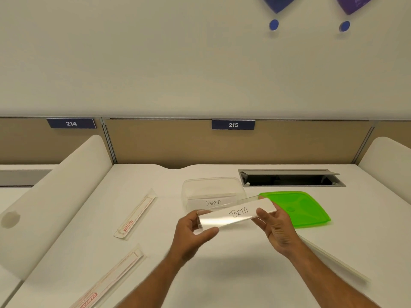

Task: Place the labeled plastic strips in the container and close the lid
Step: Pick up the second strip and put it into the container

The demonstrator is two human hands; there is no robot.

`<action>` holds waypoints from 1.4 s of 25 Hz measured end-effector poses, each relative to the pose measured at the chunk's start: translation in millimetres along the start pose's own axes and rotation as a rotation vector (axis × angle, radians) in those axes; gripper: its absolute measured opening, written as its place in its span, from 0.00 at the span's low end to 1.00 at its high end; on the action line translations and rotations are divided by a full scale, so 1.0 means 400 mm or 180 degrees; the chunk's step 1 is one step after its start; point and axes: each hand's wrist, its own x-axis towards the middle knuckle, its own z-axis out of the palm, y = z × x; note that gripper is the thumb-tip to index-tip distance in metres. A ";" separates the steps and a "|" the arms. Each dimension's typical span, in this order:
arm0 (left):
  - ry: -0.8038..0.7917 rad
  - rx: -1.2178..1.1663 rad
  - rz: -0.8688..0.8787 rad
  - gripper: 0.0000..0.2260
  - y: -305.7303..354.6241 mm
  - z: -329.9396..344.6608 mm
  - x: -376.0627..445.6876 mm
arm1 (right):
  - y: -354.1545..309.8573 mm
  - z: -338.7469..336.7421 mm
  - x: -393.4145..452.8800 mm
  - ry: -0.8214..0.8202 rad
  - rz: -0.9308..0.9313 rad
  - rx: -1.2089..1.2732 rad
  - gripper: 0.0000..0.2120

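Observation:
I hold a clear plastic strip labeled BETA (pixel 236 214) above the desk, just in front of the container. My left hand (pixel 193 234) grips its left end and my right hand (pixel 275 227) grips its right end. The clear container (pixel 211 185) stands open behind the strip, with a strip labeled SIGMA (pixel 213 202) inside it. The green lid (pixel 298 207) lies flat on the desk to the right of the container, partly behind my right hand.
Two clear strips with red printed inserts lie on the left, one at mid-desk (pixel 135 215) and one near the front edge (pixel 106 283). Another clear strip (pixel 333 261) lies by my right forearm. An open cable hatch (pixel 289 179) sits behind the lid. White curved dividers (pixel 55 196) flank the desk.

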 end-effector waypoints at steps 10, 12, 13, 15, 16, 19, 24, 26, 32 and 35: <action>-0.0366 0.1400 -0.0338 0.23 0.044 -0.120 0.218 | -0.065 0.048 0.164 -0.0424 -0.0264 -0.2146 0.36; -0.0339 0.1924 -0.0275 0.23 0.035 -0.127 0.260 | -0.068 0.063 0.202 -0.0348 -0.0380 -0.2731 0.34; -0.0325 0.2195 -0.0234 0.24 0.029 -0.128 0.280 | -0.069 0.069 0.223 -0.0276 -0.0432 -0.3082 0.32; -0.0352 0.2712 -0.0204 0.25 0.014 -0.127 0.314 | -0.067 0.078 0.261 -0.0200 -0.0473 -0.3753 0.30; -0.0402 0.2938 -0.0222 0.26 0.006 -0.126 0.330 | -0.063 0.082 0.277 -0.0232 -0.0464 -0.4039 0.29; -0.0621 0.3414 -0.0337 0.26 -0.022 -0.119 0.367 | -0.046 0.094 0.315 -0.0514 -0.0358 -0.4800 0.28; -0.1030 0.3955 -0.0561 0.23 -0.075 -0.115 0.399 | -0.018 0.108 0.365 -0.1187 -0.0089 -0.5976 0.30; -0.1181 0.4134 -0.0634 0.23 -0.084 -0.116 0.411 | -0.005 0.117 0.385 -0.1484 -0.0022 -0.6393 0.27; -0.1591 0.4575 -0.0772 0.18 -0.092 -0.094 0.431 | 0.040 0.138 0.412 -0.2132 0.0199 -0.7070 0.16; -0.1814 0.4724 -0.0856 0.17 -0.103 -0.079 0.436 | 0.061 0.141 0.415 -0.2370 0.0361 -0.7160 0.14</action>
